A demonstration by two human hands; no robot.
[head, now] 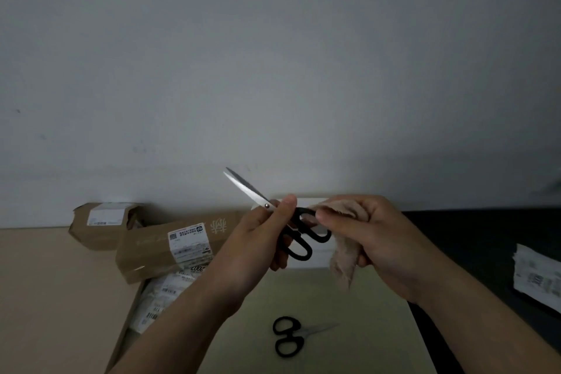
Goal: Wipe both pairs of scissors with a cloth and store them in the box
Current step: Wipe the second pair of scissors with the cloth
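Observation:
My left hand [261, 234] grips a large pair of black-handled scissors [300, 237] near the pivot, blades pointing up and left in the air. My right hand [370, 240] holds a beige cloth [344, 258] bunched against the upper handle loop. A second, smaller pair of black-handled scissors [291, 335] lies flat on the pale table [349, 328] below my hands, blades pointing right. A white box [318, 253] stands behind my hands, mostly hidden by them.
Two brown cardboard parcels [164, 247] with labels lie at the left, over white packets [158, 297]. A dark surface [473, 240] runs along the right with a labelled white packet [537, 276]. A grey wall rises behind.

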